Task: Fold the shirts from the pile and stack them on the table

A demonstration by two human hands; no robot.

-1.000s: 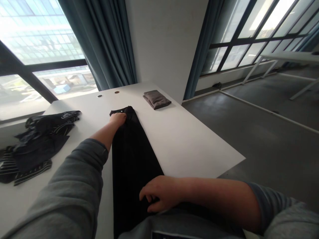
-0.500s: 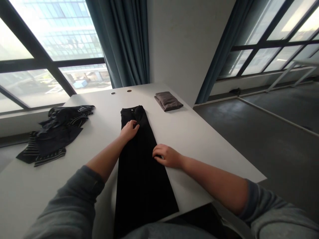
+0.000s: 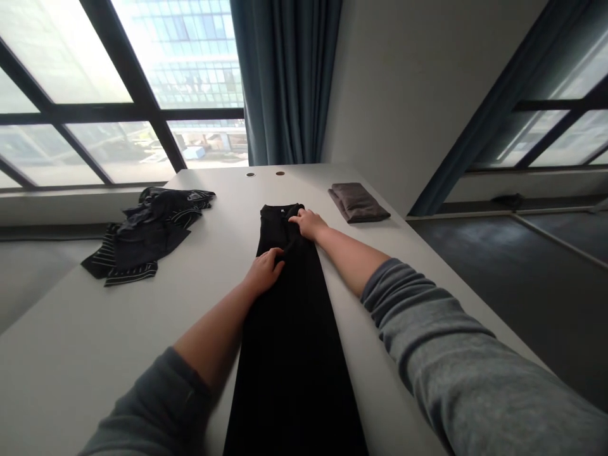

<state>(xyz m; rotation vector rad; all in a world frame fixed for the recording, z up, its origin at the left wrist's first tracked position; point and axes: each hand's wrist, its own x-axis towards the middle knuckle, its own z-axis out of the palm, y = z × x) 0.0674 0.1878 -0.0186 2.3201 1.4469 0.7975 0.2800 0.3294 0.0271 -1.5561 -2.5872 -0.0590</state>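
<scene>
Trousers (image 3: 295, 361) of black cloth lay under the left hand (image 3: 264, 271) and, at the far waistband (image 3: 270, 209), the right hand (image 3: 310, 225), both half-curled; whether they gripped, I could not tell.

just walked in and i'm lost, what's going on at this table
A person is handling a long black garment laid out on a white table. The right hand is near its far end, the left hand closer in, both touching it. A folded gray-brown cloth lies to the right, a loose heap of dark clothes to the left.

Black garment (image 3: 294, 354) cropped below, sleeves (image 3: 451, 354) likewise
</scene>
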